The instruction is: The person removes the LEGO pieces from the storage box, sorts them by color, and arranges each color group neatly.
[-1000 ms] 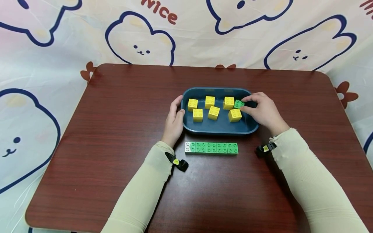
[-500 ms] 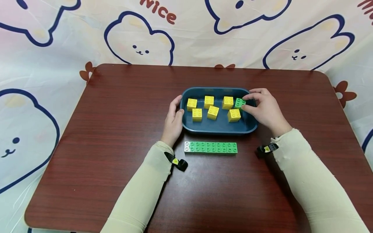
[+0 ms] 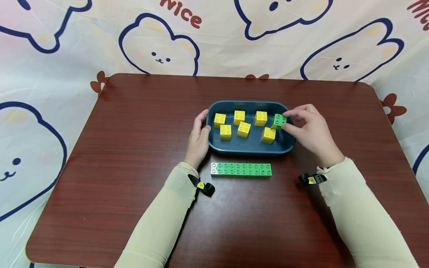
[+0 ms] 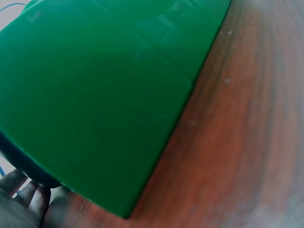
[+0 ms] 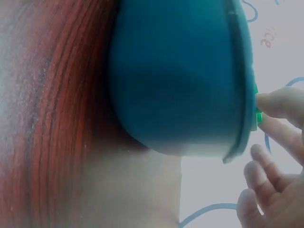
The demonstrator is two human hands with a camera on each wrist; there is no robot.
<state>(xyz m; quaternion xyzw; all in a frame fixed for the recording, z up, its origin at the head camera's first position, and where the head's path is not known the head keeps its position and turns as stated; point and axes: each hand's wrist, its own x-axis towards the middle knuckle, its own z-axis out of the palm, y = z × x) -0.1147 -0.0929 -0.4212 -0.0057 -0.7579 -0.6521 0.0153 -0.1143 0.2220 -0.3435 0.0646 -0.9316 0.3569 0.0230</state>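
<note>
A blue tray (image 3: 249, 150) holds several yellow toy building blocks (image 3: 244, 130). At its left end my left hand (image 3: 198, 141) holds the tray, with the thumb at the rim and the fingers along the outer side. Over the right part of the tray, my right hand (image 3: 311, 128) pinches a green toy building block (image 3: 278, 121) between thumb and fingers. The block is raised and slightly tilted, close to two yellow blocks. In the right wrist view the tray wall (image 5: 175, 76) hides most of the green block (image 5: 259, 118); the other fingers are apart from it.
In front of the tray lies a straight row of green blocks (image 3: 241, 169), which fills much of the left wrist view. All stand on a brown wooden table (image 3: 134, 149). A patterned cloth (image 3: 221, 37) hangs behind the table's far edge.
My right hand has drawn the green block up and slightly to the right, away from the yellow block beside it. My left hand has stayed at the tray's left end.
</note>
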